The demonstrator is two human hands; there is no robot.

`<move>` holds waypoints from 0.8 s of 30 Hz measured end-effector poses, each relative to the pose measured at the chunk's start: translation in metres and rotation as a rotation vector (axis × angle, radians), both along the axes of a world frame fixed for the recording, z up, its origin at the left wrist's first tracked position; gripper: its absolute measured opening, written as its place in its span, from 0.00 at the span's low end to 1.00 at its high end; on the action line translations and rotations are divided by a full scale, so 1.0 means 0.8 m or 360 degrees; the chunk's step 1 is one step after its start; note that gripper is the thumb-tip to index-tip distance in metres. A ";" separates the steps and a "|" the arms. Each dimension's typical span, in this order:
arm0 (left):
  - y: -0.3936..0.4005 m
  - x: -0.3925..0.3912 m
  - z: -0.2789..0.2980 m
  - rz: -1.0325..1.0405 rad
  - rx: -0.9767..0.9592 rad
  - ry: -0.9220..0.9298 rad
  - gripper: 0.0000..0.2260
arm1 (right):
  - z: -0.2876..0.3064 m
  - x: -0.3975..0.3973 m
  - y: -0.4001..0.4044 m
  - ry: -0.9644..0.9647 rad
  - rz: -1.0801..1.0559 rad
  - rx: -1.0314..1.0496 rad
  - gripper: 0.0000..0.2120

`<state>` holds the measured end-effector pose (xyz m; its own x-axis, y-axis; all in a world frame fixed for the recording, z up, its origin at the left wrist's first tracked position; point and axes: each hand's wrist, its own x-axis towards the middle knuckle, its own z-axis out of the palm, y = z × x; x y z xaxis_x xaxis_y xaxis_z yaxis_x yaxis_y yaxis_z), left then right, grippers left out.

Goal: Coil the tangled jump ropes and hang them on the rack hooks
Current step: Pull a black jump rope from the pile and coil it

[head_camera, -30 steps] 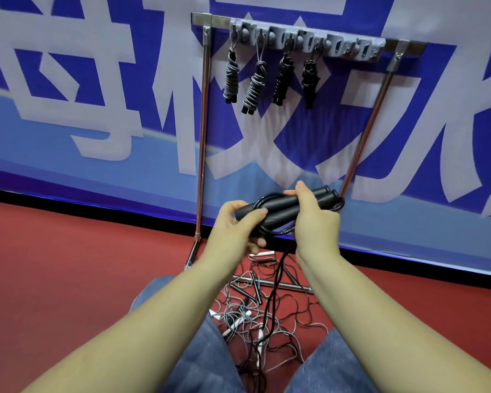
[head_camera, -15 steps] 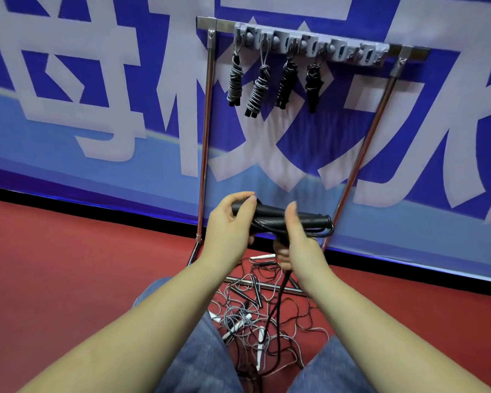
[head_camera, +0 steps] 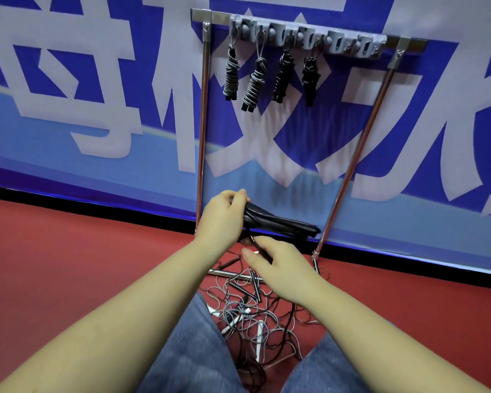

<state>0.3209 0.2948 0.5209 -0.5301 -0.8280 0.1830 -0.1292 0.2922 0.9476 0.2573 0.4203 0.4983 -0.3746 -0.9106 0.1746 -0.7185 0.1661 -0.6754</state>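
My left hand (head_camera: pixel 221 219) grips one end of a black jump rope bundle (head_camera: pixel 284 224), its two handles lying side by side and pointing right. Just below it, my right hand (head_camera: pixel 279 269) holds the rope's black cord (head_camera: pixel 258 247), which trails down toward the floor. A tangle of grey, black and white ropes (head_camera: pixel 255 310) lies on the red floor between my knees. Above stands the rack, with a grey hook bar (head_camera: pixel 306 38). Several coiled ropes (head_camera: pixel 254 83) hang on its left hooks; the right hooks (head_camera: pixel 352 46) are bare.
The rack's two metal legs (head_camera: pixel 201 137) (head_camera: pixel 355 154) and floor crossbar (head_camera: pixel 230 275) frame the tangle. A blue and white banner wall (head_camera: pixel 97 109) stands right behind. My jeans-clad knees (head_camera: pixel 199 350) flank the ropes. Red floor (head_camera: pixel 68 251) spreads to both sides.
My right hand has let go of the handles and dropped below the bundle to the cord. The bundle, now gripped only by my left hand, tilts down to the right.
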 end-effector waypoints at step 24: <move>0.009 0.029 -0.013 -0.0837 0.0421 -0.0224 0.16 | 0.056 -0.040 -0.004 -0.0423 -0.0035 0.0563 0.23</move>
